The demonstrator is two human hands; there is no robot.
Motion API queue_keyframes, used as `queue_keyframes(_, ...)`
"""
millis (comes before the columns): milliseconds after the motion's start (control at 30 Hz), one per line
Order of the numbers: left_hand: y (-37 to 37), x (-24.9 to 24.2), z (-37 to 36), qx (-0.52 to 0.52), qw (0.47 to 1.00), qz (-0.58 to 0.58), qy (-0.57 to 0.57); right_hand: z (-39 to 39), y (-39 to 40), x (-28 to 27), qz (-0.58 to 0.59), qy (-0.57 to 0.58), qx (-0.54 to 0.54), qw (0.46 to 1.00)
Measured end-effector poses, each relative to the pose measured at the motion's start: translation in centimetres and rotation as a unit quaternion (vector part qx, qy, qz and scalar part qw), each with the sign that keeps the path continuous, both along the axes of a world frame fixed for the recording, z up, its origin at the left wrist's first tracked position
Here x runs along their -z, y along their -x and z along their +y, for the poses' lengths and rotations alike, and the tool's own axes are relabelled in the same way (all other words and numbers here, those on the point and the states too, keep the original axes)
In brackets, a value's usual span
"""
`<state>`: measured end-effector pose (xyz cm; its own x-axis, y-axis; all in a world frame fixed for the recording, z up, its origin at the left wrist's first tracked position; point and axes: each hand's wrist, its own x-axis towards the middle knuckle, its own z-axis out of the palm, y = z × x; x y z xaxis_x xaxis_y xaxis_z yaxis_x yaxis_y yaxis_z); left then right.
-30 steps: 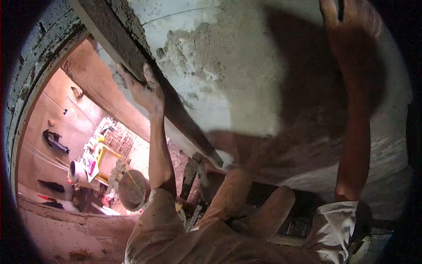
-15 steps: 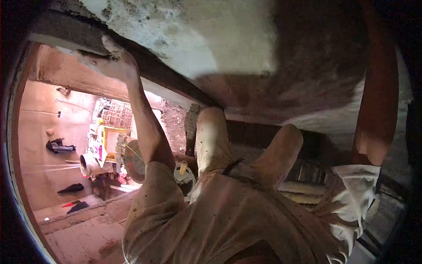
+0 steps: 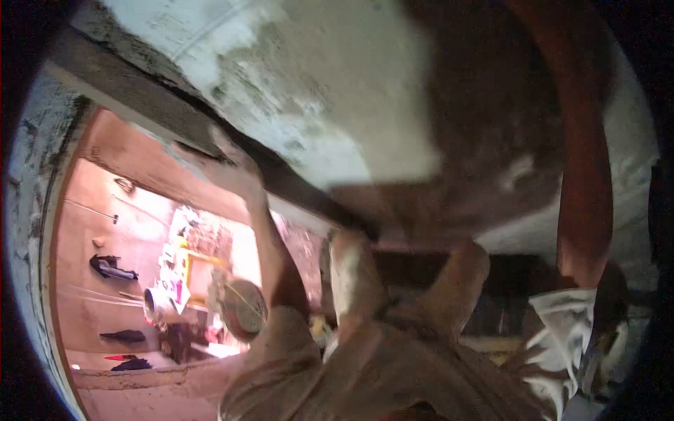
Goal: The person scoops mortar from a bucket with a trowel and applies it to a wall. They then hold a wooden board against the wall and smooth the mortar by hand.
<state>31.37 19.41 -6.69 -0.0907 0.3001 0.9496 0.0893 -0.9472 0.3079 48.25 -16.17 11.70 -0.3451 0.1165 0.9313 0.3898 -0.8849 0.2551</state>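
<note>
My left hand is raised against a long, dark, board-like edge between the plastered wall and a bright opening. Its thumb points up along the edge and its fingers stretch left below it. Blur hides the exact contact. My right arm reaches up past the top of the view, so my right hand cannot be seen. A patchy wall with wet-looking grey plaster and a dark shadow fills the space in front of me.
Through the opening at left, far below, are a drum-like container, a yellow frame, a round grey tub and dark cloths. My knees are close to the wall. A pale, rough jamb borders the opening.
The view has swung, so the opening and wall sit lower and further right. My left hand stays at the dark edge. My right arm has shifted left in view.
</note>
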Motion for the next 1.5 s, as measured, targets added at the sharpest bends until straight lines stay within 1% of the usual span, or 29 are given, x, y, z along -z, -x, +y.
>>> queue_keyframes(67, 0.7, -1.1, -1.9, -0.038, 0.999, 0.018, -0.01, -0.3, 0.8, -0.3, 0.006, -0.008, -0.005, 1.0)
queue_keyframes(133, 2.1, -2.5, -3.8, -0.052, 0.995, 0.074, 0.038, 0.2, 0.6, 0.5, 0.085, 0.002, -0.023, 0.996)
queue_keyframes(167, 2.1, -1.4, -2.2, -0.001, 0.997, 0.05, 0.056, 0.1, 0.8, 0.5, 0.049, -0.018, -0.015, 0.999)
queue_keyframes(200, 1.7, 0.2, -1.0, 0.055, 0.995, 0.034, 0.075, -0.3, 1.0, 0.7, 0.059, 0.0, -0.038, 0.998)
queue_keyframes(233, 2.0, 0.8, -1.7, 0.099, 0.991, 0.016, 0.085, -0.8, 1.1, 0.6, 0.071, 0.019, -0.059, 0.996)
queue_keyframes(267, 2.4, 1.8, -2.4, 0.141, 0.985, 0.002, 0.095, -1.2, 1.5, 0.8, 0.043, 0.008, -0.048, 0.998)
queue_keyframes(333, 3.3, 4.5, -2.7, 0.017, 0.995, 0.059, 0.079, -1.2, 2.2, 0.9, 0.088, 0.018, -0.044, 0.995)
queue_keyframes(367, 3.4, 6.6, -2.4, 0.022, 0.996, 0.046, 0.075, -1.3, 2.4, 0.7, 0.075, 0.015, -0.041, 0.996)
queue_keyframes(400, 3.1, 8.8, -1.9, 0.017, 0.995, 0.068, 0.066, -1.3, 2.5, 0.7, 0.081, 0.013, -0.048, 0.995)
queue_keyframes(433, 2.7, 9.9, -1.7, 0.011, 0.994, 0.091, 0.059, -1.2, 2.5, 0.7, 0.09, 0.014, -0.055, 0.994)
queue_keyframes(467, 2.6, 9.7, -1.8, 0.015, 0.995, 0.084, 0.061, -1.2, 2.5, 0.8, 0.082, 0.016, -0.052, 0.995)
queue_keyframes(533, 2.7, 9.1, -1.1, 0.05, 0.98, 0.102, 0.161, -1.1, 2.1, 0.9, 0.075, 0.016, -0.048, 0.996)
queue_keyframes(567, 2.2, 8.9, -0.4, 0.014, 0.993, 0.075, 0.088, -1.1, 2.2, 0.7, 0.069, 0.017, -0.046, 0.996)
queue_keyframes(600, 2.0, 9.1, 0.0, 0.015, 0.993, 0.071, 0.088, -1.0, 2.2, 0.7, 0.068, 0.015, -0.039, 0.997)
queue_keyframes(667, 1.8, 9.2, 0.3, -0.061, 0.996, 0.057, -0.002, -0.7, 2.1, 0.9, 0.067, 0.014, -0.03, 0.997)
queue_keyframes(733, 1.9, 9.0, -0.2, -0.011, 0.994, 0.072, 0.08, -0.7, 2.0, 0.6, 0.066, 0.012, -0.031, 0.997)
queue_keyframes(767, 1.7, 8.4, -0.2, -0.017, 0.996, 0.061, 0.064, -0.8, 2.1, 0.6, 0.063, 0.014, -0.027, 0.998)
queue_keyframes(833, 1.5, 6.7, 0.2, -0.025, 0.997, 0.051, 0.045, -0.6, 2.5, 0.6, 0.09, 0.012, -0.022, 0.996)
queue_keyframes(900, 2.4, 3.0, -0.9, -0.046, 0.998, 0.038, -0.006, -0.4, 2.7, 0.6, 0.096, 0.01, -0.02, 0.995)
queue_keyframes(933, 2.6, 1.5, -1.1, -0.045, 0.998, 0.038, -0.006, -0.5, 2.8, 0.5, 0.099, 0.009, -0.018, 0.995)
queue_keyframes(1000, 2.7, -1.4, -1.1, -0.035, 0.998, 0.033, 0.032, -0.6, 2.3, 0.6, 0.086, 0.013, -0.02, 0.996)
queue_keyframes(1033, 2.7, -2.6, -0.9, -0.012, 0.997, 0.043, 0.062, -0.6, 2.1, 0.5, 0.075, 0.016, -0.025, 0.997)
queue_keyframes(1067, 2.8, -4.5, -1.0, -0.011, 0.997, 0.041, 0.061, -0.6, 2.1, 0.4, 0.073, 0.015, -0.024, 0.997)
queue_keyframes(1133, 3.2, -8.9, -1.4, -0.007, 1.0, 0.021, 0.022, -0.5, 2.3, 0.5, 0.077, 0.013, -0.025, 0.997)
queue_keyframes(1200, 2.8, -12.9, -0.6, -0.046, 0.998, -0.009, -0.052, -0.5, 1.9, 0.6, 0.076, 0.012, -0.025, 0.997)
queue_keyframes(1267, 3.1, -16.5, -0.3, -0.003, 1.0, -0.005, -0.031, -0.6, 2.0, 0.7, 0.074, 0.01, -0.027, 0.997)
queue_keyframes(1400, 2.8, -22.1, 1.0, -0.012, 0.999, -0.012, -0.048, -0.8, 2.3, 0.7, 0.078, 0.014, -0.048, 0.996)
queue_keyframes(1467, 3.0, -24.6, 1.1, -0.049, 0.998, 0.02, -0.017, -0.8, 2.4, 0.7, 0.074, 0.013, -0.058, 0.995)
queue_keyframes(1500, 2.5, -25.8, 1.6, -0.079, 0.991, -0.04, -0.103, -0.7, 2.5, 0.7, 0.09, 0.015, -0.061, 0.994)
